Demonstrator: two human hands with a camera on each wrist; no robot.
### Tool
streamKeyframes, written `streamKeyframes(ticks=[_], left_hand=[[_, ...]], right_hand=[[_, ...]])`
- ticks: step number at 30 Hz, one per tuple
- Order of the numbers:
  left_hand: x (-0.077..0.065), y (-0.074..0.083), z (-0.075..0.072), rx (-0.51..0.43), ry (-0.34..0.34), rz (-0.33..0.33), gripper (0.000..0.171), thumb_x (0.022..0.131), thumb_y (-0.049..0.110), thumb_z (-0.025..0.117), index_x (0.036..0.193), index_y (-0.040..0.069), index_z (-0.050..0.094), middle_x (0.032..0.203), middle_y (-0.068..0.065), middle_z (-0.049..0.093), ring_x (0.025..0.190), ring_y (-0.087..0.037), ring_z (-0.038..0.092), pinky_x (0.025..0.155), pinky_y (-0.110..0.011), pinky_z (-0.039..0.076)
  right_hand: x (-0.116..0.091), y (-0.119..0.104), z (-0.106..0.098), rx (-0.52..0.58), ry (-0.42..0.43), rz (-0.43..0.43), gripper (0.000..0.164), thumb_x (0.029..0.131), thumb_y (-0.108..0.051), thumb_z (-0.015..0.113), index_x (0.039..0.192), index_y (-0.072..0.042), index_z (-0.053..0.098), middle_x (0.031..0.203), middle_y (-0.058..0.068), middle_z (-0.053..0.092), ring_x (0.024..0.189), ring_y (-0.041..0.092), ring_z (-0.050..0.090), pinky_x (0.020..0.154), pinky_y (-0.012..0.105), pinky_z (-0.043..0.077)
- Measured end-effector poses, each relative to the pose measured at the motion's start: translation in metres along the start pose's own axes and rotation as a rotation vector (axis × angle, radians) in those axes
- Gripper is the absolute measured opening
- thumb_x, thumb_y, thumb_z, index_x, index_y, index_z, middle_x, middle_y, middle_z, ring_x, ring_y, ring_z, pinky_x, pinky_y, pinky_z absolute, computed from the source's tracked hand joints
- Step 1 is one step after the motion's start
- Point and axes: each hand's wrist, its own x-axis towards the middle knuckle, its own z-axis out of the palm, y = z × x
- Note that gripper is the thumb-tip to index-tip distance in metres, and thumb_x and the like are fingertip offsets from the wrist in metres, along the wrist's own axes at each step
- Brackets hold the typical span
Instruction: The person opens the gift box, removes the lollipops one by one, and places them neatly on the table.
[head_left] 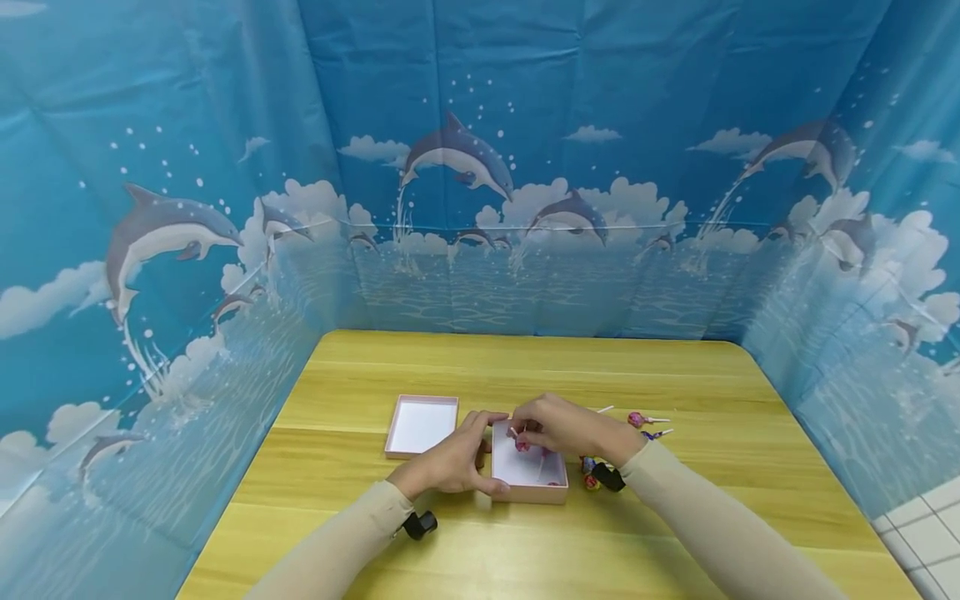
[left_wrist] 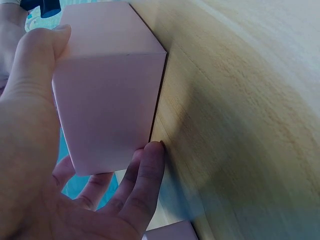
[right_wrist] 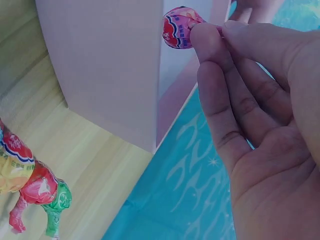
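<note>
A pink box (head_left: 530,493) with a white inside stands near the middle of the wooden table. My left hand (head_left: 455,460) grips its left side, the thumb at the near corner and the fingers spread along the far end, as the left wrist view shows on the box wall (left_wrist: 107,110). Over the box's opening my right hand (head_left: 562,425) pinches a pink-wrapped lollipop (right_wrist: 181,27) by its stick, between thumb and index finger. In the head view that lollipop's wrapped head hangs inside the rim. Something pink lies in the box, partly hidden by my right hand.
Left of the box lies its shallow lid (head_left: 422,425), white inside up. Right of it are loose lollipops, among them a pink one (head_left: 637,419) and a blue one (head_left: 652,435); several more, including a green one (right_wrist: 61,195), lie by my right wrist. A dolphin-print curtain (head_left: 525,283) surrounds the table.
</note>
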Motion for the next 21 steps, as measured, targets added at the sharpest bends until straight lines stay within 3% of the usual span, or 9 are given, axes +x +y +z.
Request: streamKeyframes(ticks=[6,11,16,21], left_hand=[[0.000,0.000,0.000,0.006,0.010,-0.001,0.114,0.093,0.041,0.102,0.180,0.016,0.032,0.150,-0.015,0.052,0.111,-0.020,0.063,0.088,-0.023,0.053],[0.000,-0.001,0.002,0.000,0.006,0.000,0.114,0.093,0.041,0.102,0.179,0.016,0.033,0.150,-0.017,0.052,0.110,-0.016,0.062,0.089,-0.024,0.053],[0.001,-0.002,0.003,0.002,0.011,0.001,0.113,0.092,0.041,0.103,0.179,0.017,0.034,0.147,-0.017,0.054,0.108,-0.016,0.062,0.088,-0.023,0.054],[0.001,-0.002,0.001,-0.003,0.017,0.004,0.112,0.092,0.039,0.103,0.178,0.016,0.034,0.146,-0.016,0.053,0.107,-0.018,0.063,0.087,-0.023,0.053]], right_hand=[[-0.010,0.000,0.002,-0.005,0.095,-0.004,0.007,0.113,-0.010,0.078,0.113,-0.012,0.085,0.106,-0.003,0.085,0.088,-0.001,0.069,0.078,0.022,0.061],[-0.022,0.003,0.006,0.082,0.191,0.087,0.008,0.113,-0.014,0.079,0.113,-0.017,0.087,0.105,-0.005,0.086,0.091,0.003,0.076,0.079,0.023,0.064],[-0.031,0.004,0.011,0.223,0.263,0.169,0.007,0.113,-0.018,0.079,0.111,-0.016,0.086,0.101,0.000,0.087,0.088,0.019,0.082,0.077,0.025,0.065],[-0.039,0.003,0.015,0.263,0.366,0.234,0.007,0.112,-0.026,0.083,0.110,-0.021,0.087,0.100,-0.005,0.086,0.090,0.025,0.084,0.080,0.025,0.065]])
